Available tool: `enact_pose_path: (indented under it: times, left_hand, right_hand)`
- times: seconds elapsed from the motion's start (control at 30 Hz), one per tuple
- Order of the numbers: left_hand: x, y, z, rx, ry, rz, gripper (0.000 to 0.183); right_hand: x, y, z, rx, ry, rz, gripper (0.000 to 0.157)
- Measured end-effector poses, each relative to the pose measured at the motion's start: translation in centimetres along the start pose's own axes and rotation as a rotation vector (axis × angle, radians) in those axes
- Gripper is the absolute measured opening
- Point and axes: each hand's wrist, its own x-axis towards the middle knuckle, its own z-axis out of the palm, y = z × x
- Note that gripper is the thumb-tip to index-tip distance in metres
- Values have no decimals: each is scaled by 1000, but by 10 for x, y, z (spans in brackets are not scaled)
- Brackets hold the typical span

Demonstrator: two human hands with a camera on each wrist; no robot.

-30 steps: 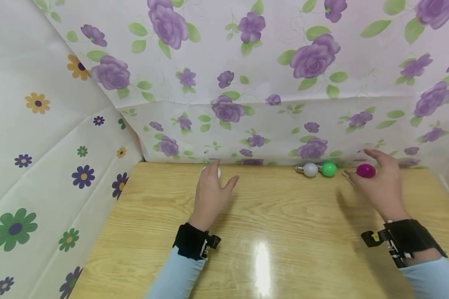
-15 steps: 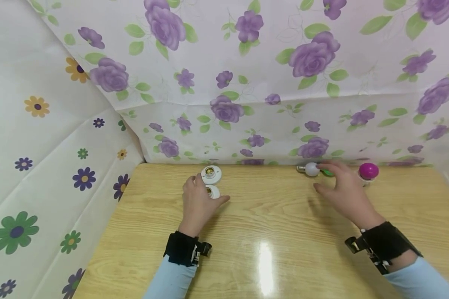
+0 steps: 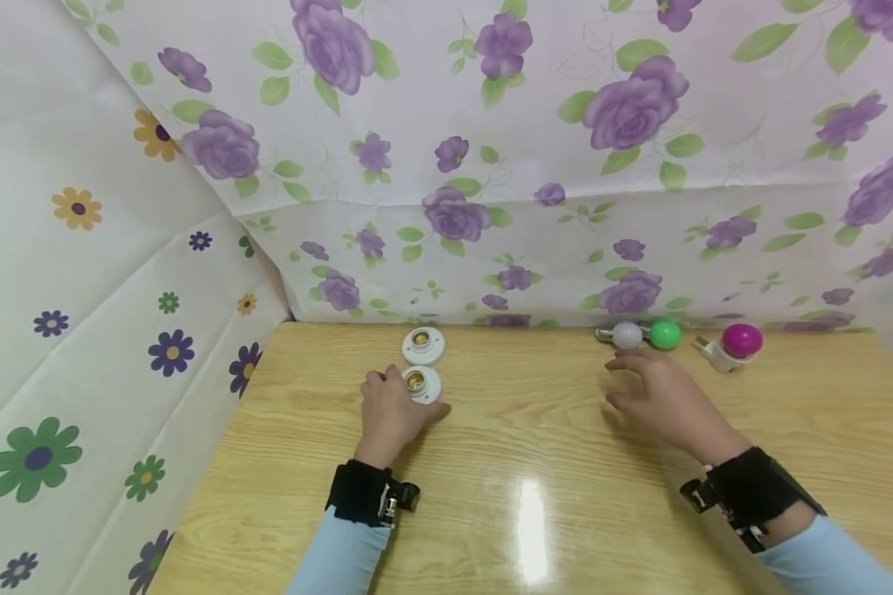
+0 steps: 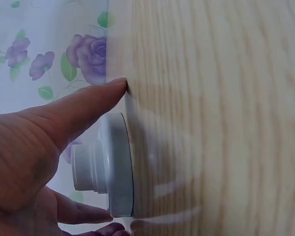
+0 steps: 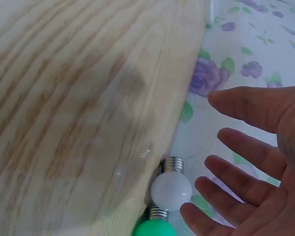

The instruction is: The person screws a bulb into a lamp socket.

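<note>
Two round white lamp holders with brass-coloured inner sockets lie one behind the other on the wooden table. My left hand [image 3: 394, 413] is around the near lamp holder [image 3: 426, 388]. In the left wrist view, the fingers touch one edge of the base [image 4: 119, 167], while a gap separates the thumb from the opposite edge. The far lamp holder [image 3: 423, 346] sits just beyond the hand. My right hand [image 3: 670, 402], fingers spread, hovers in front of a white light bulb [image 3: 627, 335] and a green light bulb [image 3: 666, 334], holding nothing.
Right of the green bulb lies a magenta bulb [image 3: 742, 340] in a white plug-in holder [image 3: 723, 356] with prongs. Behind the wooden table [image 3: 521, 438] rises a floral-patterned sheet [image 3: 387, 231]. Another flowered sheet [image 3: 112, 281] hangs along the left side.
My right hand let go of the plug-in holder with the magenta bulb, moved left past the green bulb and drew back slightly. My left hand came toward me, uncovering both lamp holders.
</note>
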Motion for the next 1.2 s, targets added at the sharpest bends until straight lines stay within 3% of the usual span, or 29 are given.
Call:
enact_pose_path:
  times: [0.17, 0.47, 0.7, 0.9, 1.0, 1.13, 1.2]
  left_hand:
    - [0, 0, 1, -42, -26, -19, 96]
    - [2, 1, 3, -75, -11, -32, 77]
    - [0, 9, 3, -119, 52, 21, 69]
    - [-1, 27, 2, -233, 80, 101, 57]
    - [-1, 38, 2, -267, 72, 150, 66]
    - [-2, 52, 3, -299, 74, 167, 85]
    - [-4, 58, 5, -334, 80, 183, 85]
  right_hand:
    - [0, -2, 3, -8, -10, -8, 41]
    - [1, -4, 1, -25, -6, -2, 45]
    - [6, 4, -7, -37, 44, 10, 48]
    - [13, 15, -10, -95, 81, -14, 50]
    - [16, 20, -12, -113, 99, 18, 55]
    - [20, 25, -16, -134, 125, 79, 55]
    - [22, 27, -17, -138, 125, 98, 55]
